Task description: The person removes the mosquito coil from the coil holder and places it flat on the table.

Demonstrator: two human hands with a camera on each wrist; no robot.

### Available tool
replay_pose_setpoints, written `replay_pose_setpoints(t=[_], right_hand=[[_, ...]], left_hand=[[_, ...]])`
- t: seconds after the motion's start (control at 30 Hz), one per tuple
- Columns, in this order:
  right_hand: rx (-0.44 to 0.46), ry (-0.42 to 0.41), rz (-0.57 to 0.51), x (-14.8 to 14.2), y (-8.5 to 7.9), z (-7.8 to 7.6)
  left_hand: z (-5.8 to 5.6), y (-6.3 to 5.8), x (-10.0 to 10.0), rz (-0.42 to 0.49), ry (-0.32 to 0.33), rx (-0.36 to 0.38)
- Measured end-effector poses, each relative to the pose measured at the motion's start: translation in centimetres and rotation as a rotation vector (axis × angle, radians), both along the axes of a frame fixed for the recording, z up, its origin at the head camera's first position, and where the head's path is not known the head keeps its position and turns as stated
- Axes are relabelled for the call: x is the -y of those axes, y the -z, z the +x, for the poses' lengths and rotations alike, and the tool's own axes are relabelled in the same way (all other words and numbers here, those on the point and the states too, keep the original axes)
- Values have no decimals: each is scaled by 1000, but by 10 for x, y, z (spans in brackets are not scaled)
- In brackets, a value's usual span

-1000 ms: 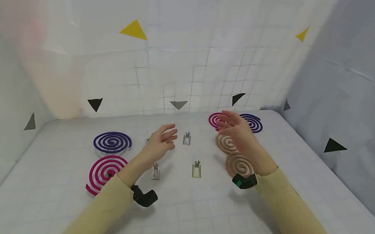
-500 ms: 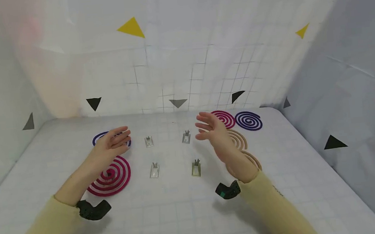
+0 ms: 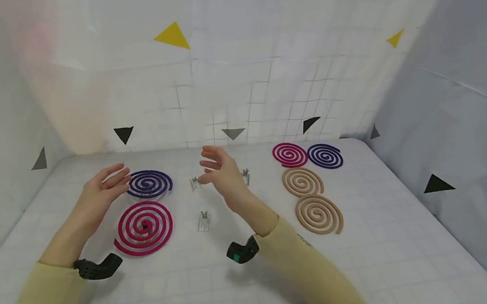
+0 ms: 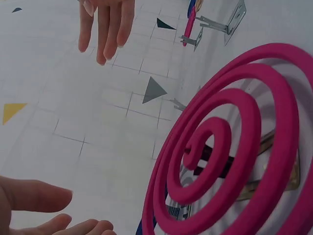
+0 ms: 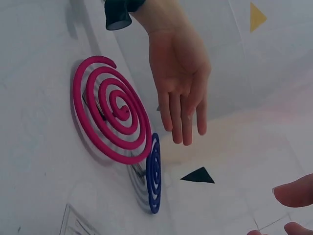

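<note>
My left hand [image 3: 99,193] hovers with loosely extended fingers at the left edge of a purple mosquito coil [image 3: 147,183], holding nothing. Just right of its wrist, a magenta mosquito coil [image 3: 141,233] sits raised on a metal coil stand [image 4: 266,181], seen in the left wrist view. The right hand [image 3: 227,177], relaxed and bare of any object, hangs over the middle of the table. Around it are small metal coil stands: one at its fingertips [image 3: 196,185], one nearer [image 3: 203,221], and one partly covered behind it [image 3: 246,177]. A yellowish stand is hidden by the right arm.
At the right lie more coils: a magenta one [image 3: 289,154], a purple one [image 3: 325,156] and two tan ones [image 3: 302,181], close together. White walls [image 3: 237,75] with triangle markers enclose the table's back and sides. Each wrist wears a black camera mount [image 3: 99,268].
Both hands have moved left. The left passed over the purple coil to its left side; the right went from above the right-hand coils to the middle stands. The coils and stands stayed put.
</note>
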State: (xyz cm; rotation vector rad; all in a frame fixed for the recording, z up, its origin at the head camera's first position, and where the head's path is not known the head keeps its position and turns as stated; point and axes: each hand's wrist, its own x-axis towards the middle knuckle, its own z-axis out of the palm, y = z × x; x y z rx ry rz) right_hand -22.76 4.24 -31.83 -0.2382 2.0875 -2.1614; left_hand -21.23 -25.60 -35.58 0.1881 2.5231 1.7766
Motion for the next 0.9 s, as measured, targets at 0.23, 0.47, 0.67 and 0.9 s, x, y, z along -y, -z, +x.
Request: replay_pose_setpoints(t=[0.23, 0.47, 0.67, 0.9], right_hand=[[79, -2, -94, 35, 9, -5], [116, 46, -160, 59, 18, -13], [128, 98, -178, 73, 30, -17], [183, 92, -194, 87, 46, -17]], left_hand=[[-4, 1, 16, -42, -54, 20], [-6, 6, 22, -24, -48, 50], [-8, 12, 25, -39, -46, 76], [-10, 13, 28, -73, -21, 116]])
